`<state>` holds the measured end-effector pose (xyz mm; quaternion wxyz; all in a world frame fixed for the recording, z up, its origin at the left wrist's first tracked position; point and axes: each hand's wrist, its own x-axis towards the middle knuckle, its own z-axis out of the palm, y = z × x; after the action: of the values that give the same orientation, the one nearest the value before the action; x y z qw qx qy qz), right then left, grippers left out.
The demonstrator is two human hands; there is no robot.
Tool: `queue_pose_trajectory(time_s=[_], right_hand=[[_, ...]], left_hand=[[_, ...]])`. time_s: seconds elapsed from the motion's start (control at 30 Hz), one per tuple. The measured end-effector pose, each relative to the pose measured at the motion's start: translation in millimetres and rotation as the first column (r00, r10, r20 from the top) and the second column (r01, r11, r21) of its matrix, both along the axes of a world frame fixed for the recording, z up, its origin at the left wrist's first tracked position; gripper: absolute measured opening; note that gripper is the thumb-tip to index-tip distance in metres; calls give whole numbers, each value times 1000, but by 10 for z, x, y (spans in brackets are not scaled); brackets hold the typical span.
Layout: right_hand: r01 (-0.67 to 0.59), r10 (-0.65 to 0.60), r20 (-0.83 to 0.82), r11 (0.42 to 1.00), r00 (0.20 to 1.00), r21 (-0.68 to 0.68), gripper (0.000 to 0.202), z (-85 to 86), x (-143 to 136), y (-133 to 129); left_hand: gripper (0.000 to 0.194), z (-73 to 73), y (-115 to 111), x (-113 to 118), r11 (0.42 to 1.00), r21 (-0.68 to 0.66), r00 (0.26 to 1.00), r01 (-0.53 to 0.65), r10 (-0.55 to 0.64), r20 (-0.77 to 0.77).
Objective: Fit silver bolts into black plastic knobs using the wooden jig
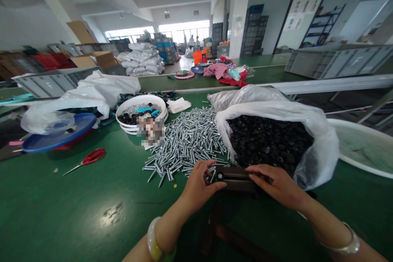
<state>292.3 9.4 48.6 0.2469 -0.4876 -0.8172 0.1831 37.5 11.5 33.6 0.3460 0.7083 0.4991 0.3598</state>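
A dark brown block-like part with a long groove along its face and a round pale spot near its left end is held level above the table. My left hand closes on its left end, thumb in front and index finger behind. On the right end, my right hand pinches with thumb and fingertips. Just beyond my left hand spreads a heap of silver bolts. Behind my right hand, a white plastic bag lies open, full of small black parts. Below the part, a dark shape is too dim to make out.
Red-handled scissors lie on the green table at left, near a blue tray. Stacked white tubs hold small hardware. A white round tray is at right; grey crates stand beyond. Two people are far back.
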Motion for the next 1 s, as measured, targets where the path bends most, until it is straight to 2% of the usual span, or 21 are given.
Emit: queue_pose_trajectory(time_s=[0.17,0.3,0.4,0.5,0.57,0.63,0.67,0.73,0.8,0.87,1.0], right_hand=[[1,-1,-15,1000,1000,-24,25,-24,-3,7],[-5,5,-15,1000,1000,-3,24,-10,-22,11],[22,-23,10,999,1000,42,24,26,-5,48],[59,-72,80,986,994,153,25,115,-55,173],[44,-89,191,973,978,225,26,202,-175,316],[-28,-68,407,974,911,226,26,283,-356,494],[-76,-37,531,979,847,190,26,311,-459,588],[-144,36,701,985,712,96,22,326,-662,768],[-166,88,767,986,635,24,17,285,-831,915],[-169,119,792,985,599,-21,14,209,-950,1015],[-173,158,805,982,572,-70,14,83,-1034,1072]], left_hand=[[24,51,33,-10,997,26,989,71,-67,-129],[22,123,51,98,993,67,977,95,-80,-197],[31,143,45,125,991,49,975,121,-110,-195],[35,118,106,79,988,66,981,143,-132,-144],[27,71,212,28,992,89,991,84,-74,-111],[24,2,346,-21,994,106,990,-26,40,-133],[22,-36,409,-41,992,105,981,-70,88,-173],[20,-112,502,-68,993,76,954,-89,107,-279],[21,-179,540,-78,998,43,933,-55,67,-354],[20,-230,539,-83,999,41,928,-22,36,-370],[20,-291,533,-108,999,48,950,-1,16,-313]])
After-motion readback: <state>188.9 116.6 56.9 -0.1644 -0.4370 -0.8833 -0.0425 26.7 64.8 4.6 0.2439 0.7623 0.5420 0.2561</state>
